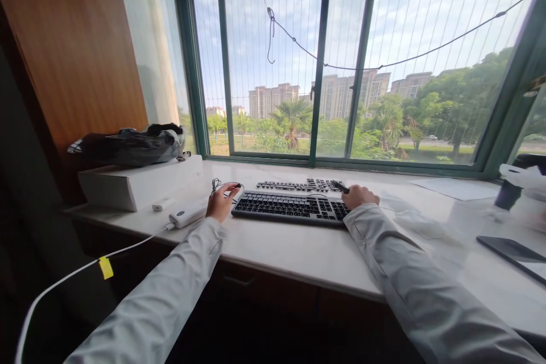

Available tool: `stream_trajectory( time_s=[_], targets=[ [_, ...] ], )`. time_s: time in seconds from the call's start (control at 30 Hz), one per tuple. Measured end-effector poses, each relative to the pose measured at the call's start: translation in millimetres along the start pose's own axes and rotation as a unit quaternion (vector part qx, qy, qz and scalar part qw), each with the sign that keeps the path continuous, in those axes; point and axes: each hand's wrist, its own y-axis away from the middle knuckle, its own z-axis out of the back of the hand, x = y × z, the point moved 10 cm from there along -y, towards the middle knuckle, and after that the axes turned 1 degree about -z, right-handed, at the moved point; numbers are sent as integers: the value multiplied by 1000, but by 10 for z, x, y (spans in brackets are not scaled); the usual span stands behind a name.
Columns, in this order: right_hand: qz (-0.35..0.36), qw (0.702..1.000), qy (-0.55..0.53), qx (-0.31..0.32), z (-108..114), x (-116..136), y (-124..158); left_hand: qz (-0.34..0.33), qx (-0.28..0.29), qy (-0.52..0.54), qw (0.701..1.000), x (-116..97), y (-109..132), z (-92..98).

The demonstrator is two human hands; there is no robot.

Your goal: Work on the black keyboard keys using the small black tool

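A black keyboard [290, 207] lies on the white counter [298, 256] in front of the window. Behind it lies a row of loose black keycaps [298, 185]. My left hand [220, 201] rests at the keyboard's left end, fingers curled against its corner. My right hand [359, 195] sits at the keyboard's right end, closed round a small dark tool [340, 186] that points toward the loose keycaps. Both arms are in pale grey sleeves.
A white box [140, 185] with a black bag [128, 145] on top stands at the left. A white device [187, 215] with a white cable [63, 281] lies beside my left hand. A dark phone [512, 250], paper [456, 187] and a bottle [509, 193] are at the right.
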Motion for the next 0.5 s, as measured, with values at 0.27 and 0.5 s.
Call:
stream_trajectory(
  time_s=[0.27,0.5],
  targets=[
    [50,998,5,23,-130,209,41,-109,51,-82,989,-334,-268,-171],
    [57,998,-8,3,-127,215,31,-166,131,-255,943,-587,-861,-532]
  ],
)
